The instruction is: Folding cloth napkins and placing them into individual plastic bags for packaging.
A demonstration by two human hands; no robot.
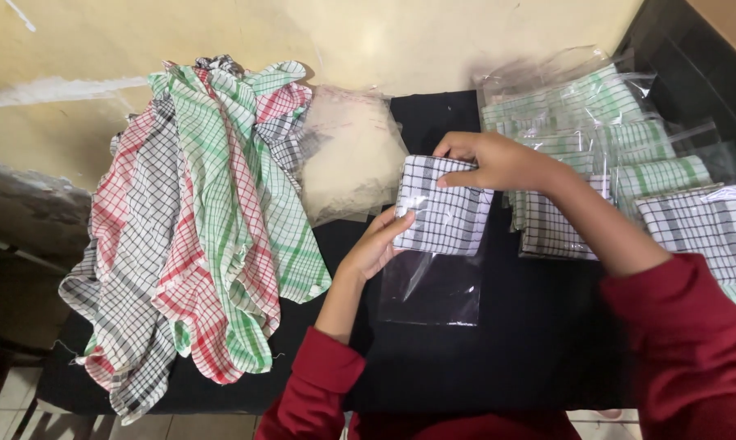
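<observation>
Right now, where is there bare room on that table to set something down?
The black cloth-covered table is bare between the red sleeves, below the clear plastic bag. Crowded: the loose checked cloths at left, the bagged folded cloths at right.

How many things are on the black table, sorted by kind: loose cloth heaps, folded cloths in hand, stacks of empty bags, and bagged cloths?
Heap of loose checked cloths: 1
Folded black-and-white cloth, held by the left hand and right hand, partly in a clear bag: 1
Stack of empty clear bags: 1
Bagged cloths at the right: at least 6; overlaps hide the exact number
Total: at least 9
</observation>
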